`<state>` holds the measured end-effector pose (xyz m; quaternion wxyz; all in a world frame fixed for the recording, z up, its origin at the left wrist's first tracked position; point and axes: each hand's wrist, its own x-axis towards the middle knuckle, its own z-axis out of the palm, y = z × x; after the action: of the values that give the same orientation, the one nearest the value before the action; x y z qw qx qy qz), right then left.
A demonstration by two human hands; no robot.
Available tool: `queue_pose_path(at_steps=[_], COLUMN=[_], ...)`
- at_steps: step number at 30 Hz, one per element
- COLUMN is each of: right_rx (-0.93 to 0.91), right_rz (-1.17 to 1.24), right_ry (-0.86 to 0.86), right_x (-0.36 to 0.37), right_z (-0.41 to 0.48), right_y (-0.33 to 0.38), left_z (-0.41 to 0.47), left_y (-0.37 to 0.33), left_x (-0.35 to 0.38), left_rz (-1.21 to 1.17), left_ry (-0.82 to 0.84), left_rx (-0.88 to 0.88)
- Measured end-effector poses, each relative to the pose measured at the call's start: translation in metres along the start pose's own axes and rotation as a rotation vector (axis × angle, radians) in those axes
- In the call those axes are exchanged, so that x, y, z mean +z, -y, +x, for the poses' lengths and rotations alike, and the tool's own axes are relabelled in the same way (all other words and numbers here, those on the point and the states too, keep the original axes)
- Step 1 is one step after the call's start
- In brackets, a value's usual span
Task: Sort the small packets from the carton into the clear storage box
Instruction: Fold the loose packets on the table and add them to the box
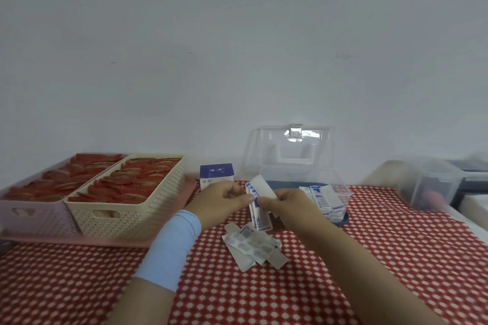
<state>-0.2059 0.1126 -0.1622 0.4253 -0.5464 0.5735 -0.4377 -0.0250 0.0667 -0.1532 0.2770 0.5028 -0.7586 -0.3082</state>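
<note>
Both my hands hold a small stack of white-and-blue packets (260, 208) above the red checked cloth. My left hand (224, 200) pinches the stack from the left and my right hand (287, 206) pinches it from the right. Several loose packets (253, 244) lie on the cloth just below my hands. The clear storage box (340, 190) stands behind my right hand with its lid (293, 150) raised, and several packets (324, 200) lie inside it. The blue-and-white carton (217, 174) stands behind my left hand.
A cream basket (137, 214) and a lilac basket (31, 219), both full of red packets, sit on a pink tray (79, 241) at the left. A second clear container (433, 187) stands at the far right. A white wall rises behind the table.
</note>
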Motion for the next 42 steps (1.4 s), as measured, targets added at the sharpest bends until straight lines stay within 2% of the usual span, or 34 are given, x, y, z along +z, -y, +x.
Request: queue_pose_path(at_steps=[3,6,9,13,21,26,31,34,37,39,40,42], right_rx=[0.011,0.036,0.083,0.132,0.153,0.137,0.192,0.213,0.093,-0.145,-0.287,-0.498], right_rz=[0.004,-0.016,0.078,0.181,0.246,0.256,0.387,0.279,-0.143,-0.305,-0.341,-0.502], right_ry=[0.008,0.015,0.067,0.172,0.222,0.262,0.3,0.281,0.077,-0.131,-0.162,-0.08], right_x=[0.0,0.002,0.001,-0.004,-0.01,-0.016,-0.026,-0.038,-0.051,-0.061,-0.065,-0.073], right_z=[0.0,0.003,0.003,0.004,0.003,-0.003,-0.005,-0.001,0.002,0.007,0.009,0.013], right_y=[0.001,-0.001,-0.001,-0.003,-0.002,0.006,0.025,0.04,0.053,0.06,0.062,0.067], left_z=[-0.003,-0.004,-0.001,0.001,-0.007,-0.011,0.004,0.016,0.027,0.035,0.038,0.044], left_y=[-0.006,-0.005,0.0,0.007,-0.008,-0.018,-0.023,-0.039,-0.053,-0.058,-0.06,-0.065], left_x=[0.002,0.008,0.01,0.011,0.015,0.012,0.02,0.02,0.013,0.01,0.008,0.007], left_rz=[-0.208,-0.265,-0.37,-0.512,-0.376,-0.273,-0.703,-0.906,-1.055,-1.134,-1.146,-1.152], left_ry=[0.018,0.002,-0.068,-0.055,-0.126,-0.02,0.124,0.097,0.021,0.027,0.051,0.126], left_rx=[-0.004,-0.067,-0.12,-0.117,0.026,0.065,0.069,0.058,0.057,0.037,0.027,0.012])
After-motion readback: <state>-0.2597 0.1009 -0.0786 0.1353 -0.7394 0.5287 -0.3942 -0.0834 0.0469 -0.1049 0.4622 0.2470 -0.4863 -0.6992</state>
